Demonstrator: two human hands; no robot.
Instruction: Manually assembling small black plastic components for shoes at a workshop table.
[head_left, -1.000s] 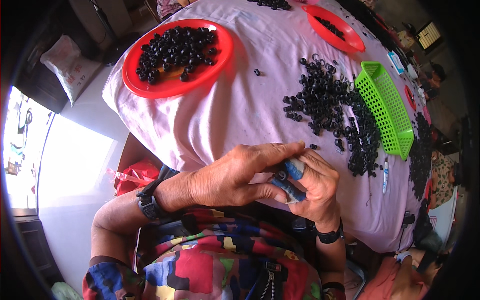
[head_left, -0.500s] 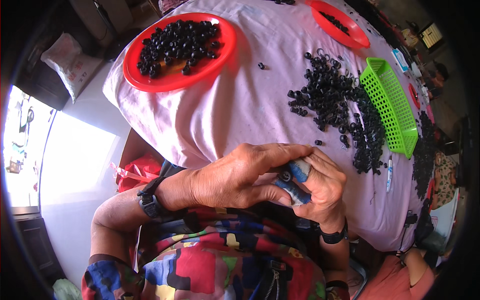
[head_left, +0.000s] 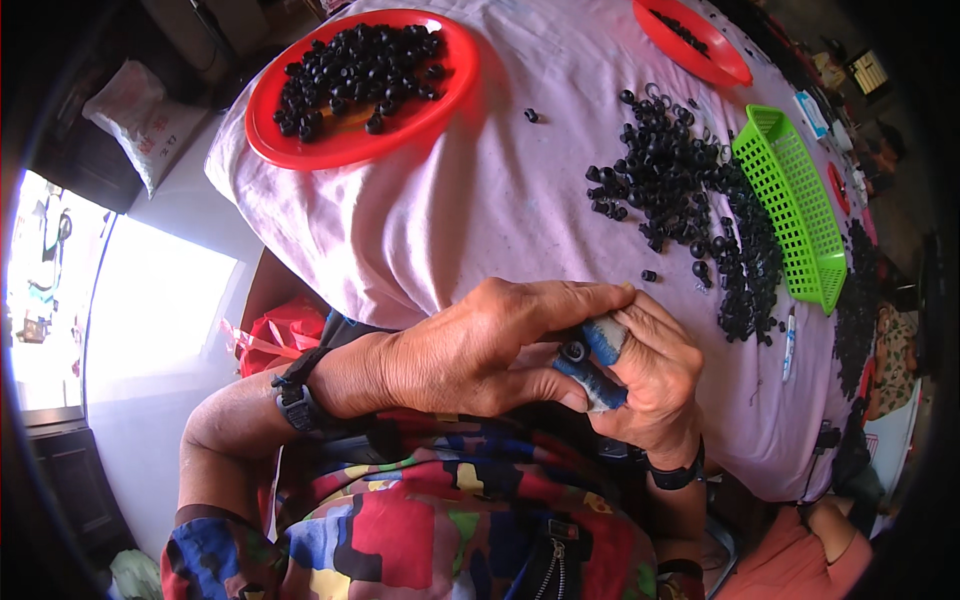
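Observation:
My left hand (head_left: 490,345) reaches across and meets my right hand (head_left: 655,375) just beyond the near table edge. Between their fingers sits a small black ring-shaped part (head_left: 574,351), its round end facing up. Blue-and-white wraps (head_left: 604,341) cover fingers of my right hand that press against the part. My left fingertips touch the right hand's fingers, and my left thumb lies beside the lower wrap. Beyond the hands, a loose pile of similar black parts (head_left: 665,165) spreads over the pink cloth (head_left: 510,200).
A red plate (head_left: 262,135) heaped with black parts stands far left; another red plate (head_left: 725,70) lies far right. A green slotted basket (head_left: 790,210) sits beside the pile, with a pen (head_left: 789,345) nearer. Another person's arm (head_left: 832,530) shows at lower right.
The view has shifted slightly, so the table things sit a little higher and mostly farther right. Both hands keep nearly the same hold, and the black part shows a bit more.

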